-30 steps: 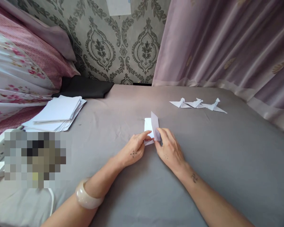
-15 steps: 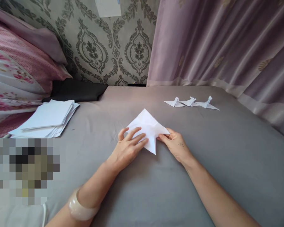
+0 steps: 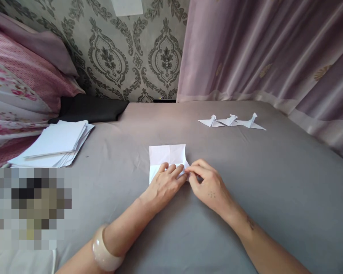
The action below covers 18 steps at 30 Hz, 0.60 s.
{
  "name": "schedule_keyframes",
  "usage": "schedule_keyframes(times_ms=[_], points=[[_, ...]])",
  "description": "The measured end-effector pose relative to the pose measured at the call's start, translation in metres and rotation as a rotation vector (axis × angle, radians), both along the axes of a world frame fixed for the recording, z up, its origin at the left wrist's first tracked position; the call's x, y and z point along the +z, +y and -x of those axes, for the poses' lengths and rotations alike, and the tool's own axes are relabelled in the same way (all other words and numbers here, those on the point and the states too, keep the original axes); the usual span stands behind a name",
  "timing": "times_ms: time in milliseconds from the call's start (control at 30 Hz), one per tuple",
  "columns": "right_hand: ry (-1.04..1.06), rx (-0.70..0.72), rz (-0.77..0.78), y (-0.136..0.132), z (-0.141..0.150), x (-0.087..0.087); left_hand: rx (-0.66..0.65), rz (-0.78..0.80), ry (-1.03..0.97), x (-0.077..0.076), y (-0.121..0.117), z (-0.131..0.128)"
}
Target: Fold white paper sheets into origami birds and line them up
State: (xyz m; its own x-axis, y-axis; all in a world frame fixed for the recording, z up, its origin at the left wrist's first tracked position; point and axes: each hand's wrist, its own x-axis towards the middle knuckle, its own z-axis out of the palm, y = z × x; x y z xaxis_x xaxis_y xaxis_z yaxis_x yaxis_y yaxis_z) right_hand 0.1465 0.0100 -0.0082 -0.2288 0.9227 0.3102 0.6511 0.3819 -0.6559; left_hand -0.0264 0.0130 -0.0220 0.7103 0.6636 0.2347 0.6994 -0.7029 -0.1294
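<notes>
A creased white sheet of paper lies on the grey cloth in front of me, its far part showing a fold line down the middle. My left hand rests palm down over the sheet's near part, fingers slightly bent and pressing on it, so much of that part is hidden. At the sheet's right edge, my right hand pinches the paper between thumb and forefinger, close to the left fingertips. A pale bangle circles my left forearm.
Three folded white paper figures stand in a row at the back right. To the left lies a stack of white paper, with a black cloth or cover behind it. Curtains hang behind the right side. A pixelated patch hides the lower left.
The paper was a diamond with a point toward me; now it shows squared far corners. My right hand has turned inward to pinch its right edge, and my left hand has shifted slightly right.
</notes>
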Motion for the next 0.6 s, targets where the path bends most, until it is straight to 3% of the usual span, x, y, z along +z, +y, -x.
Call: schedule_keyframes(times_ms=[200,600], points=[[-0.32,0.005,0.081,-0.012,0.0,-0.006,-0.018,-0.002,-0.064,0.001,0.0,0.001],[-0.45,0.052,0.071,-0.019,-0.017,-0.001,-0.022,0.039,-0.145,0.004,-0.001,0.006]])
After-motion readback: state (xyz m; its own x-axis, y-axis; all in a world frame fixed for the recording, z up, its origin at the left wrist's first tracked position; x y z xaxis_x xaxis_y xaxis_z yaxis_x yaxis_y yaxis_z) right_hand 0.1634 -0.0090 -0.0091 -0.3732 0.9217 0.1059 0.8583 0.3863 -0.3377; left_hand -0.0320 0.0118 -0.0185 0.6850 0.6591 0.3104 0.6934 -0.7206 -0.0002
